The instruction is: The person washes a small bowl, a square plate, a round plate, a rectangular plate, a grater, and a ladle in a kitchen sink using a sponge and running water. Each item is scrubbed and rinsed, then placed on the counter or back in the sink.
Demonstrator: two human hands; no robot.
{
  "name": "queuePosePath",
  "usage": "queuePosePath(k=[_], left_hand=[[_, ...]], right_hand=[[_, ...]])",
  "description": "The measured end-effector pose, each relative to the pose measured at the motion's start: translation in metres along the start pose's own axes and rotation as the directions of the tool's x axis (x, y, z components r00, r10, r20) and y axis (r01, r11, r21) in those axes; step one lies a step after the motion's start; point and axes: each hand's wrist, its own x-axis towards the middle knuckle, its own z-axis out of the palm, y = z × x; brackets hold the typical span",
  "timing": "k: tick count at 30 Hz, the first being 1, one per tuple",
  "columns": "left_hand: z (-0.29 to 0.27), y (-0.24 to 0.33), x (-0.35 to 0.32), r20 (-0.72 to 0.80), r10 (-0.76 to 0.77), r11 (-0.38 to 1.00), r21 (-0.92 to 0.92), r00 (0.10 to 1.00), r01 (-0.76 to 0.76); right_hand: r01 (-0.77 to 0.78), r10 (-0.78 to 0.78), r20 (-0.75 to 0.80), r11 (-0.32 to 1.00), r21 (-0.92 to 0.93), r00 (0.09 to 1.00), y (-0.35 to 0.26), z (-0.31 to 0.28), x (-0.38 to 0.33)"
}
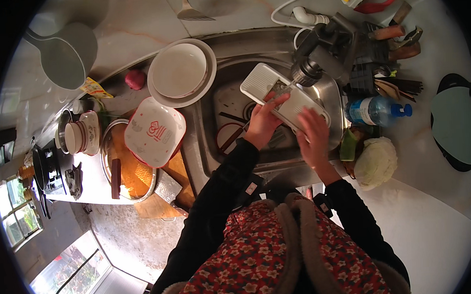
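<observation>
A white rectangular tray [257, 81] with ribbed ends is held at a slant over the sink, below the dark faucet head [307, 71]. My left hand [265, 122] grips its near edge, with fingers reaching into the hollow, where water seems to run. On the right end, my right hand [315, 137] has its fingers over the tray and its thumb along the near side; it is slightly blurred. Beneath, in the metal sink [209, 140], lie chopsticks or thin sticks [232, 139] and other dishes, partly hidden by my hands and the tray.
Stacked white plates [179, 70] and a square red-rimmed dish [155, 131] stand left of the sink. Farther left is a basin of orange-brown liquid [127, 158], beside a cleaver [168, 188]. On the right are a blue-capped bottle [375, 111], a cabbage [376, 162] and a knife rack [367, 76].
</observation>
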Motion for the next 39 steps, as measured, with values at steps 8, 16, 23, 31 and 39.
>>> queuePosePath(k=[8,16,23,31,39], left_hand=[[0.016,-0.020,0.023,-0.037,-0.008,0.999,0.048,0.999,0.010],[0.030,-0.016,0.042,-0.077,0.090,0.995,-0.023,0.993,-0.092],[0.038,0.000,0.024,-0.005,0.057,0.995,-0.080,0.998,-0.057],[0.036,0.022,0.000,-0.061,0.166,0.948,0.284,0.984,-0.142],[0.011,0.044,-0.017,-0.080,0.463,0.757,0.555,0.883,-0.346]], right_hand=[[-0.351,0.508,-0.300,0.822,0.448,0.807,0.035,-0.009,-0.003],[-0.366,0.811,0.096,0.152,0.918,0.577,0.037,-0.008,0.014],[-0.251,0.747,0.120,0.065,0.966,0.654,0.023,0.017,0.039],[-0.485,0.685,0.345,0.014,0.874,0.642,0.025,0.053,0.065],[-0.749,0.409,0.640,0.201,0.632,0.650,0.057,0.115,0.039]])
